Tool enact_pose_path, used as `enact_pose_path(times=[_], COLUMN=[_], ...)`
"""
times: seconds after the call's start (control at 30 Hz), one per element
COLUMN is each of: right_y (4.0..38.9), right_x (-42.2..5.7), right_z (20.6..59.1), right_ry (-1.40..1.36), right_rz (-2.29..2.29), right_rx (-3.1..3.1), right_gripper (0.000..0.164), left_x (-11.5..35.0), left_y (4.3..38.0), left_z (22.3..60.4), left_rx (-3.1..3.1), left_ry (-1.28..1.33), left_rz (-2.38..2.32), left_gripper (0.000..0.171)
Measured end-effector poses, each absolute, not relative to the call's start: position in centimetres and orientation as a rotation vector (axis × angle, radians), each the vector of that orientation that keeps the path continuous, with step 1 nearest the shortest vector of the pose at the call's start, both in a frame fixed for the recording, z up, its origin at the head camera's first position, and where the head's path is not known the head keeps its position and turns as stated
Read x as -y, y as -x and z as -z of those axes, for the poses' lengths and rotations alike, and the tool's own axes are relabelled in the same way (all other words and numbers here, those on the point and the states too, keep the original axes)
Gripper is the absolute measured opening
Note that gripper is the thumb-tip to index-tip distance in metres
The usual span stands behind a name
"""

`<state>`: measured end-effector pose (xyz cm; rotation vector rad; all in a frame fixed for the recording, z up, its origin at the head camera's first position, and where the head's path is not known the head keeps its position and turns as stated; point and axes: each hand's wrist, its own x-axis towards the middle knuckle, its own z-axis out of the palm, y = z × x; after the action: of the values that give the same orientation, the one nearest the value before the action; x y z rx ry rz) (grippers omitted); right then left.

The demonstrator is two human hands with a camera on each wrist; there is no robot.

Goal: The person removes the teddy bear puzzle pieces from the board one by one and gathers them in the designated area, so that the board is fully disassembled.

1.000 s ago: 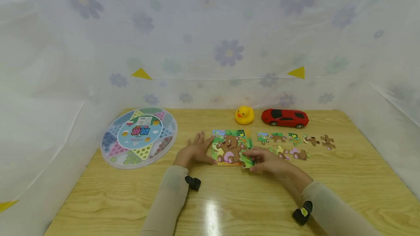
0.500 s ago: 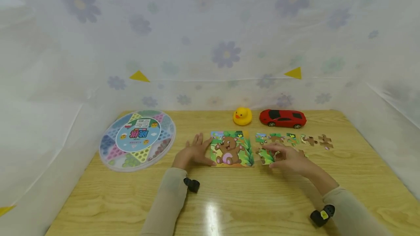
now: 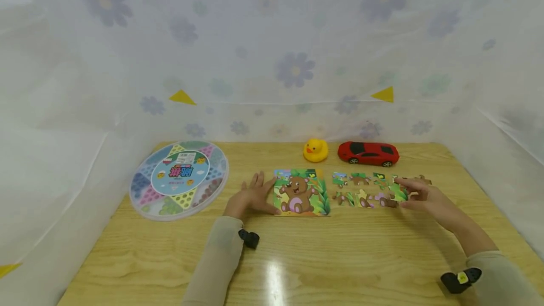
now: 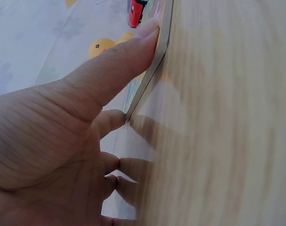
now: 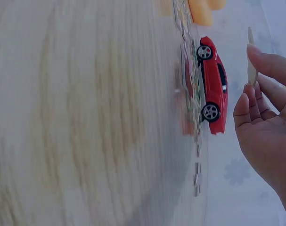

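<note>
In the head view, a square bear puzzle (image 3: 299, 192) lies flat on the table, its picture facing up. My left hand (image 3: 252, 197) rests at its left side with fingers spread. The left wrist view shows the thumb (image 4: 117, 61) on the edge of the puzzle board (image 4: 165, 40) and the index fingertip touching its corner. Further right, my right hand (image 3: 433, 202) pinches a green puzzle piece (image 3: 398, 193) between thumb and fingers, above the loose pieces (image 3: 363, 198). In the right wrist view this puzzle piece (image 5: 251, 40) appears edge-on, raised off the table.
Several loose pieces lie in two rows right of the puzzle, some behind my right hand. A yellow rubber duck (image 3: 316, 150) and a red toy car (image 3: 369, 154) stand behind. A round Chinese checkers set (image 3: 180, 181) lies at left. A flowered curtain (image 3: 272, 122) borders the table's back.
My right hand has carried the green piece from the puzzle's lower right corner rightward, over the loose pieces. The left hand has stayed at the puzzle's left side.
</note>
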<state>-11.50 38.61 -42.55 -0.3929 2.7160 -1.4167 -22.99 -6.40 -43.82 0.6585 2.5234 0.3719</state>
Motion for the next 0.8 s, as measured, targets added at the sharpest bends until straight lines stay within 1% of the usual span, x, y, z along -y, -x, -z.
enact_pose_path(times=[0.17, 0.4, 0.57, 0.8], right_y=[11.2, 11.0, 11.2, 11.2], right_x=[-40.6, -42.7, -43.3, -43.4], right_z=[42.9, 43.5, 44.1, 44.4], right_ry=[0.292, 0.151, 0.089, 0.067], right_rz=[1.292, 1.140, 1.100, 1.111], right_rx=[-2.772, -2.774, -2.754, -2.721], right_gripper=[0.058, 0.064, 0.068, 0.068], left_x=[6.6, 6.6, 6.7, 6.6], left_y=[22.9, 22.8, 22.7, 22.5], left_z=[43.9, 43.8, 43.7, 43.6], left_rx=[-2.515, -2.507, -2.504, -2.499], left_ry=[-0.656, -0.645, -0.639, -0.638], left_rz=[-0.381, -0.398, -0.398, -0.402], left_gripper=[0.105, 0.105, 0.104, 0.103])
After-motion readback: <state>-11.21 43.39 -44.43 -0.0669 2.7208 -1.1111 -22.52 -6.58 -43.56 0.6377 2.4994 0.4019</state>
